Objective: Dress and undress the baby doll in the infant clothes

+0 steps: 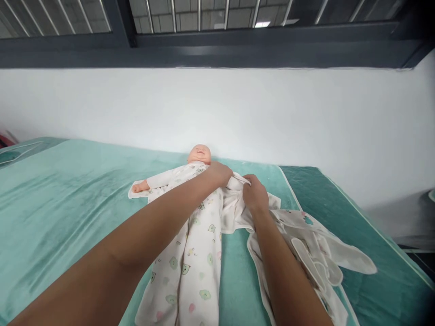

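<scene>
A baby doll (200, 155) lies on its back, its head close to the wall. A white baby garment (204, 258) with green and pink animal prints covers its body and legs. One doll arm (141, 186) stretches out to the left in a white sleeve, its hand bare. My left hand (220, 174) is closed on white cloth by the doll's shoulder on the right. Beside it, my right hand (255, 194) pinches the white sleeve (238, 181) on that side. The doll's other arm is hidden by cloth and my hands.
More white baby clothes (316, 246) lie crumpled to the right, partly under my right forearm. A teal cover (84, 194) spreads beneath everything, with a darker teal section (353, 226) at right. Behind stand a white wall (136, 108) and a dark window frame (238, 50) with bars.
</scene>
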Demonstrator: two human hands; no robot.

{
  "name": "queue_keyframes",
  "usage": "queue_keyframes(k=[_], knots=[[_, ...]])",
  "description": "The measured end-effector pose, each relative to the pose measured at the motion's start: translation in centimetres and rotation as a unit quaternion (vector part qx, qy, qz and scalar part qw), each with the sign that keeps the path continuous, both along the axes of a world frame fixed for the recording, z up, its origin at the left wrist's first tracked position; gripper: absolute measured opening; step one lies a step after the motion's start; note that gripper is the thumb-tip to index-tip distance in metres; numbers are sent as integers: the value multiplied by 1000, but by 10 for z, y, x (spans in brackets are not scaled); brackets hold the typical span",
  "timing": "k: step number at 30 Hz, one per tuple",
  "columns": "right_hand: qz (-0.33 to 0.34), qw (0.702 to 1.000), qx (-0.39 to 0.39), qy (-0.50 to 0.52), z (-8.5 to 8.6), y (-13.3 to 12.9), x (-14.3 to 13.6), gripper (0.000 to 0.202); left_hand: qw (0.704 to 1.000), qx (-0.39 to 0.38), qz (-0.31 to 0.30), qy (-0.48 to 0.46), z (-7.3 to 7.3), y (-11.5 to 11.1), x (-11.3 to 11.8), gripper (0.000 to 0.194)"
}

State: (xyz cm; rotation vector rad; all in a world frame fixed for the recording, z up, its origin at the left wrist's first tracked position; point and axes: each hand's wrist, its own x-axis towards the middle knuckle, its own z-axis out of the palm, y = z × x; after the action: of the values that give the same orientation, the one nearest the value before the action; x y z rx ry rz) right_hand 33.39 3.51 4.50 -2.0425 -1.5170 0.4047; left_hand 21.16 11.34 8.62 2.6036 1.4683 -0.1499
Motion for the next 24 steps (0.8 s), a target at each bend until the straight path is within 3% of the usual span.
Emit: queue_keyframes(k=[7,11,14,19,24], knots=[[9,1000,-5,18,-4,4,-4,44,986,-13,-135,98,-6,-8,8,30],[5,1000,-5,29,-4,5,-1,46,983,17,-151,107,-5,-7,6,34],[-6,996,17,87,-7,7,4,43,981,43,-148,116,5,-7,-2,37],[-14,947,124,295,-15,14,12,32,980,81,-125,128,32,-11,-25,35],[-32,889,125,440,-14,16,15,33,981,93,-94,142,51,-16,-48,33]])
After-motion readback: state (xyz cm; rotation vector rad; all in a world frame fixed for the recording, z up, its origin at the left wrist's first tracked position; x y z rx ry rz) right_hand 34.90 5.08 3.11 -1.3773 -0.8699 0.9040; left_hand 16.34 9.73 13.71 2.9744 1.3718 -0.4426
